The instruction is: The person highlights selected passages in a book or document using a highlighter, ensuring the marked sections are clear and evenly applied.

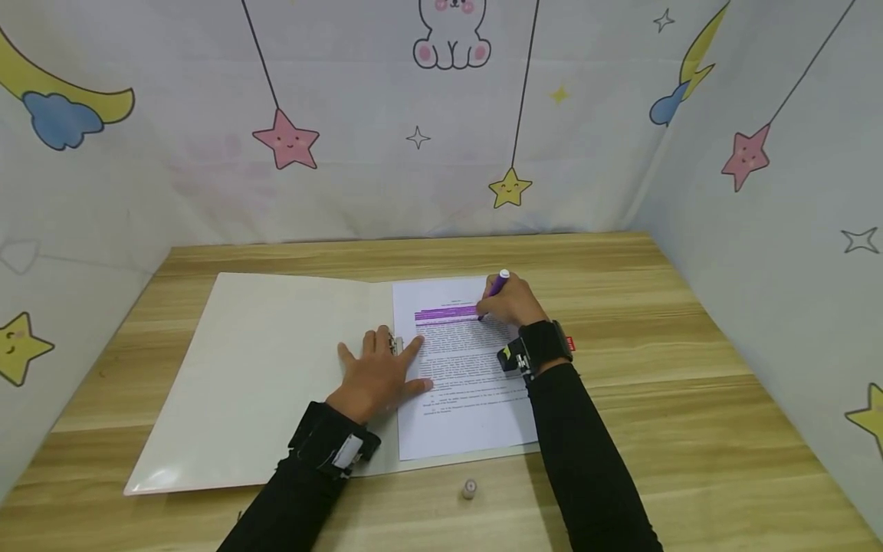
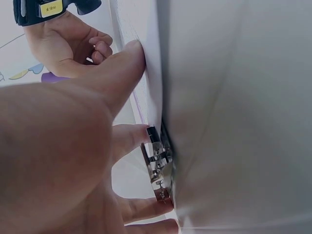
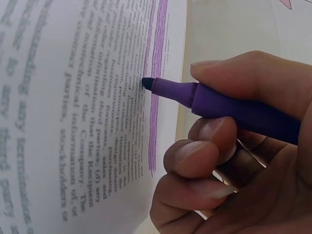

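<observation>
In the head view, a purple highlighter (image 1: 497, 283) is pinched in my right hand (image 1: 516, 302), its back end pointing up and away. Its dark tip meets the printed sheet (image 1: 462, 433) just below a band of purple-marked lines near the top; the right wrist view shows the highlighter's barrel (image 3: 243, 108) between thumb and fingers. My left hand (image 1: 375, 377) lies spread, thumb and index finger on the sheet's left margin, other fingers towards the folder (image 1: 276, 360). Beside those fingers sits the folder's metal clip (image 2: 158, 168), partly hidden in the head view.
The white folder lies unfolded on the wooden table (image 1: 690, 429), its left cover spreading far left. A small greyish cap (image 1: 470, 489) is on the table in front of the sheet. Printed fabric walls (image 1: 372, 199) enclose the back and both sides.
</observation>
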The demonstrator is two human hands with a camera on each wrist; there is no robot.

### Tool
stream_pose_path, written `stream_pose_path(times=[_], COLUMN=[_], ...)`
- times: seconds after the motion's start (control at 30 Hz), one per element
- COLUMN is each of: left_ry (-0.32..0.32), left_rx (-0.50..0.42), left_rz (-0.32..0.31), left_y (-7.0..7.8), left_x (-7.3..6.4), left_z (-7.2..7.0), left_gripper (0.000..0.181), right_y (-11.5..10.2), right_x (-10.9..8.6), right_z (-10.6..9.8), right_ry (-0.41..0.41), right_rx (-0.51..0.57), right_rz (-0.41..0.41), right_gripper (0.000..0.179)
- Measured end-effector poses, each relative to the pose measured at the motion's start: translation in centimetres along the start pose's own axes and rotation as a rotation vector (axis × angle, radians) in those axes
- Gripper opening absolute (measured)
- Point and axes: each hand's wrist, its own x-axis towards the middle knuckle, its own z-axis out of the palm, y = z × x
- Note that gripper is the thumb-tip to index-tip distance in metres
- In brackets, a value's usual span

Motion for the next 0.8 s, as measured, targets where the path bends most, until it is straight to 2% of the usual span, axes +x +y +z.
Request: stream_pose_path(times=[0.8], left_ry=[0.014], left_rx=[-0.023], left_rz=[0.014], left_y=[-0.1], left_x=[0.05], left_z=[0.17], left_gripper=[0.079], right_y=[0.68], right_x=[0.2], right_z=[-0.9], right_ry=[0.004], right_rx=[-0.019], right_rz=[0.082], right_gripper=[0.024])
